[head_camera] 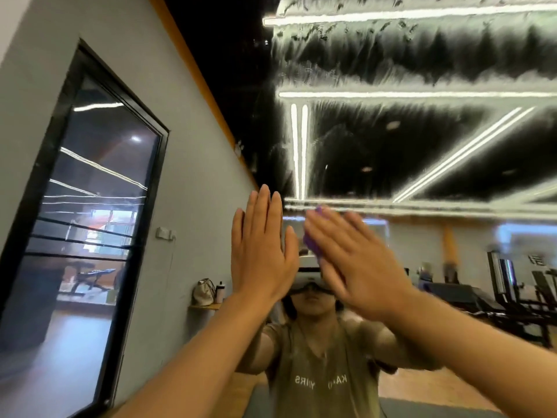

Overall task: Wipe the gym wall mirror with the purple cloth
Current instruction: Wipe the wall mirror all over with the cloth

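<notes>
Fingers (324, 233) of the right hand (358, 267) lie straight, pressing the purple cloth (312, 236) flat against the mirror (422, 146). The left hand (262, 251) rests open on the glass just beside it. Soapy streaks lie directly above the cloth.
</notes>
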{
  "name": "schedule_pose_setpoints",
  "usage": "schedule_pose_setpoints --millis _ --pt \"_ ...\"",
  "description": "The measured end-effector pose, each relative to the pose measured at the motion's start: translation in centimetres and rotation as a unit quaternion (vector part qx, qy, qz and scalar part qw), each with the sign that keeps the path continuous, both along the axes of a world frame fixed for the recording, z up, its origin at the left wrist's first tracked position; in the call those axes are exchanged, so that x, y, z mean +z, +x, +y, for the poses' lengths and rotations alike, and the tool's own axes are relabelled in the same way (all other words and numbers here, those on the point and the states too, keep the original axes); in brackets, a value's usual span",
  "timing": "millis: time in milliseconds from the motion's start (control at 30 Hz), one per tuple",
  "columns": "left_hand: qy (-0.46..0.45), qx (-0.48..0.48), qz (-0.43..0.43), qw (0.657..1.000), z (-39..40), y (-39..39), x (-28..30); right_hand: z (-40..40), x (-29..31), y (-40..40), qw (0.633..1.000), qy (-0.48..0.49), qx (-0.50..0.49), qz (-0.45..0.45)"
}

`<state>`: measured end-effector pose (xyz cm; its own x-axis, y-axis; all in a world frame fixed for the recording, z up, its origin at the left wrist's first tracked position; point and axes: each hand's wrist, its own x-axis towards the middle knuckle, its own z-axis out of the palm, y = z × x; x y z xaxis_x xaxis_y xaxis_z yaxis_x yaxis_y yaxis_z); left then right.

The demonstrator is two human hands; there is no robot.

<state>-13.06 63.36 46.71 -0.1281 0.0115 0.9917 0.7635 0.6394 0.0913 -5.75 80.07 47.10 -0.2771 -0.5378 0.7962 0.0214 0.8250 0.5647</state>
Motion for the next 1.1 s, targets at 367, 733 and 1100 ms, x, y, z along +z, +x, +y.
schedule_pose_setpoints --millis 367,733,1100 --pt "0.016 -0.002 -0.008 1.000 1.5 0.2 -1.2 3.1 4.0 0.8 0.992 0.117 -0.002 -0.040" --pt "0.004 0.047 0.007 0.999 2.0 -0.6 -1.4 2.6 9.8 1.2 1.000 -0.003 0.000 0.020" --pt "-0.028 0.035 -0.034 0.998 0.9 0.6 -1.2 3.3 12.0 1.7 1.000 0.012 -0.016 -0.013"
